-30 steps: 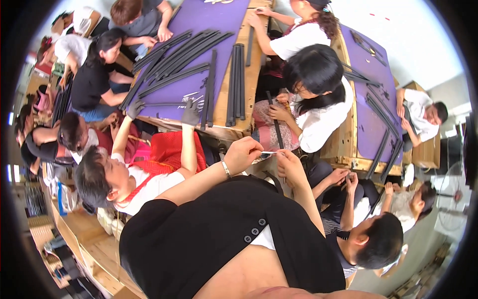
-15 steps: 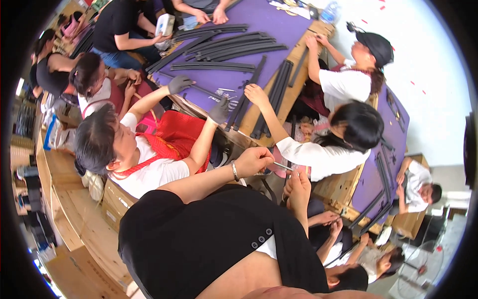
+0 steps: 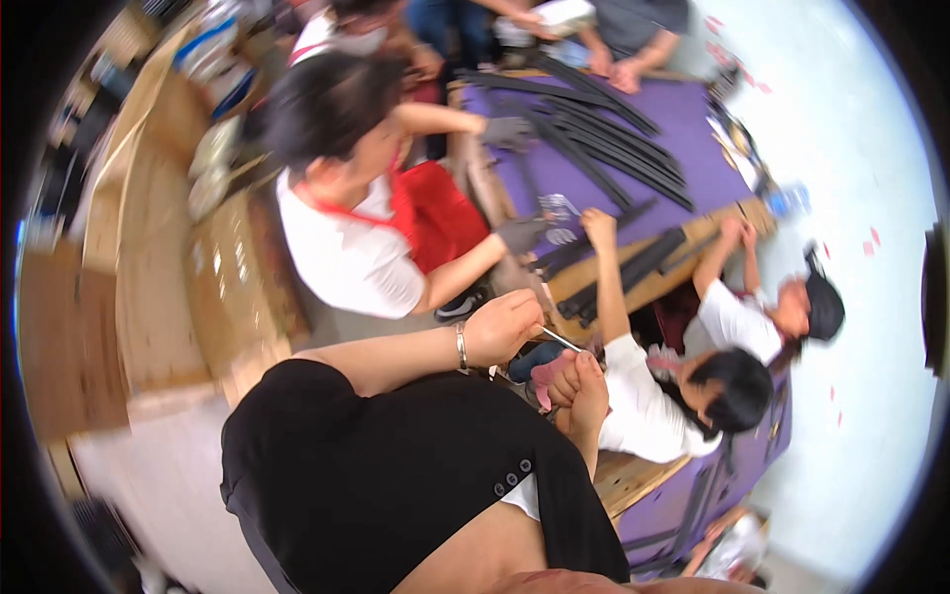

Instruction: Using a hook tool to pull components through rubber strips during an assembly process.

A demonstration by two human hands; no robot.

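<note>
A thin, silvery metal rod (image 3: 562, 340) stretches between my two hands, in front of my chest. My left hand (image 3: 502, 329), with a bracelet at its wrist, pinches one end. Round the other end my right hand (image 3: 579, 388) is closed, its thumb on top. Both ends disappear inside my fingers, so the rod's full length and exact kind cannot be made out. Neither hand touches the table.
Long black strips (image 3: 614, 139) lie on a purple-topped table (image 3: 708, 163) ahead. A co-worker in gloves and a red apron (image 3: 440, 213) sits ahead left; another in a white shirt (image 3: 643, 411) is close on my right. Cardboard boxes (image 3: 233, 287) stand at left.
The whole view has swung: the table and co-workers shifted right, and more boxes show at left. My hands still hold the rod in nearly the same pose.
</note>
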